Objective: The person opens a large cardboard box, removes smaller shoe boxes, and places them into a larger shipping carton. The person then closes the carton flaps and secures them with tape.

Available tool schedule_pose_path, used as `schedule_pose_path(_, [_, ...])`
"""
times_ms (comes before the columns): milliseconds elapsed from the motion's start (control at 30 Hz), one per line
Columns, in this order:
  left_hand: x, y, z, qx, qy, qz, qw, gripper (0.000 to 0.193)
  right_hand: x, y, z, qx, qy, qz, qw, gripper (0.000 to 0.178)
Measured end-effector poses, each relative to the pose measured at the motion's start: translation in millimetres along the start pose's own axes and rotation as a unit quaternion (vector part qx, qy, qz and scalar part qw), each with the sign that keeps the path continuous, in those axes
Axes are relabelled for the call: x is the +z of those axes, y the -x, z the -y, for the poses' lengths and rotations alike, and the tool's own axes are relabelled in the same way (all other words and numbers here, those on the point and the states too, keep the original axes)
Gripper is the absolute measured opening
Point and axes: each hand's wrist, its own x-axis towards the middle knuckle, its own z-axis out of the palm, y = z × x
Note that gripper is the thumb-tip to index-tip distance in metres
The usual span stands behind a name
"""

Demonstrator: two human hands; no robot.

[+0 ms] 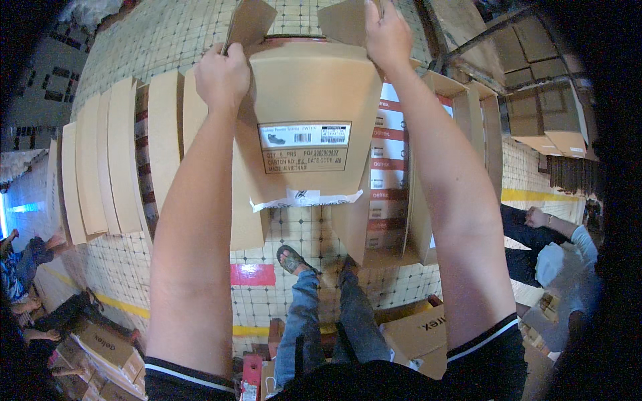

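The left hand [222, 75] closes on the left top flap of a brown cardboard carton [304, 127]; the right hand [386, 35] grips the right flap. The carton hangs between both hands, lifted above the tiled floor [294, 230], beside stacked shoe boxes [389, 174]

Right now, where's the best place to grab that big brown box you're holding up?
By its top flaps, probably. The cardboard carton hangs upright, and the left hand and right hand each have a grip on an open flap from opposite sides. Its flat, wide front offers nothing to pinch, and loose white tape dangles along its bottom edge.
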Motion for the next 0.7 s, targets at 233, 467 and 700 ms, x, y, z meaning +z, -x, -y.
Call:
schedule_pose_path(233, [-1.4, 8.7, 8.1, -0.025, 0.044, 0.067, 0.996, 0.04, -11.1, 11.8, 5.4, 0.031, -0.074, 0.022, 0.997, 0.041])
schedule_pose_path(467, [-5.8, 95.8, 68.4, 0.052, 0.099, 0.068, 0.991, 0.041, -41.4, 105.8, 1.6, 0.008, -0.12, 0.077, 0.99, 0.037])
schedule_pose_path(700, [-49.3, 386.9, 202.3, -0.232, -0.032, 0.277, 0.932, 0.057, -109.2, 424.6, -2.1, 0.246, -0.006, 0.297, 0.923, 0.06])
